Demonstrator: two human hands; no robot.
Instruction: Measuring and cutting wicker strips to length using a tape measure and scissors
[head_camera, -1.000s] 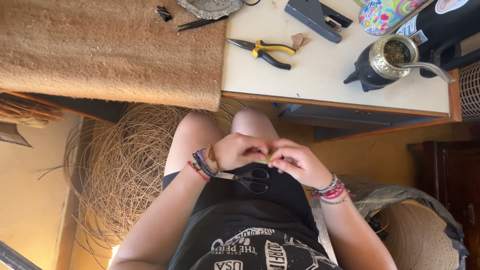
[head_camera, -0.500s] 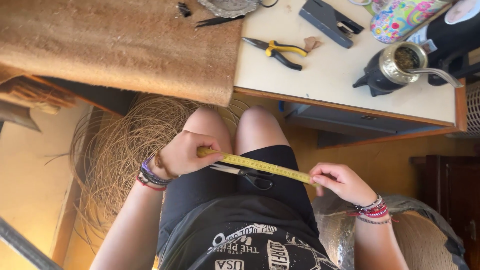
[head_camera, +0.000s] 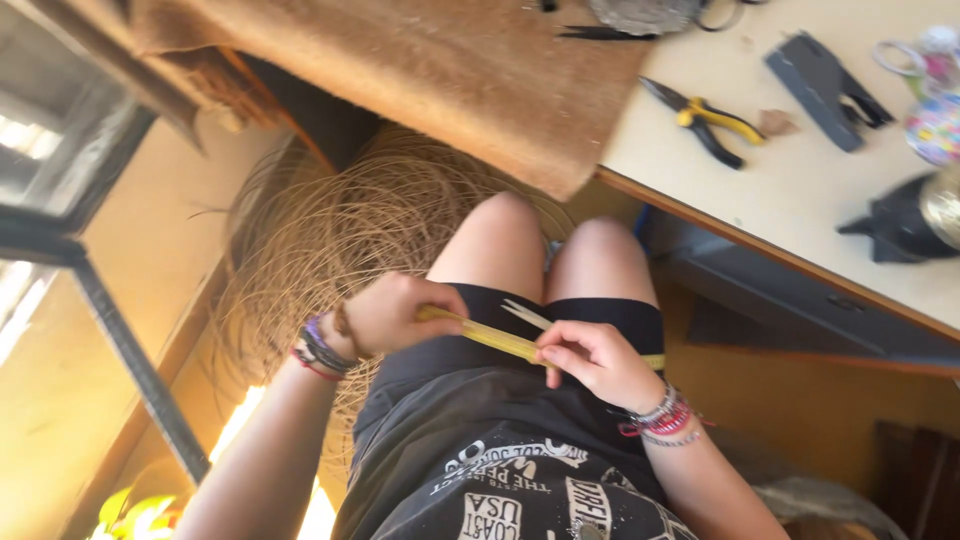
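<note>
Your left hand (head_camera: 385, 315) is curled shut around one end of the yellow measuring tape (head_camera: 495, 338), fist tight over it above your left thigh; your right hand (head_camera: 590, 362) pinches the same tape between thumb and fingertips, a little further along, so both hands are closed on it and the strip runs taut between them across your lap, just over the dark shorts (head_camera: 540, 330); a loose tail carries on past your right hand toward your right thigh. Two pale thin strands (head_camera: 525, 314) poke up just beside the tape near your right fingers; whether you are gripping them too, you cannot tell from here.

That tape looks light, thin and floppy; it will sag the moment tension drops, and its smooth face may slip through a loose pinch; a flat grip on the faces, close to the ends of the span, suits it best.

Below your knees lies a big coil of tan fibre (head_camera: 330, 230) on the floor; up on the table (head_camera: 800, 210) sit yellow-handled pliers (head_camera: 705, 118), a dark stapler (head_camera: 825, 75) and a brown woven mat (head_camera: 450, 70) hanging over the edge, all well apart from your hands.
</note>
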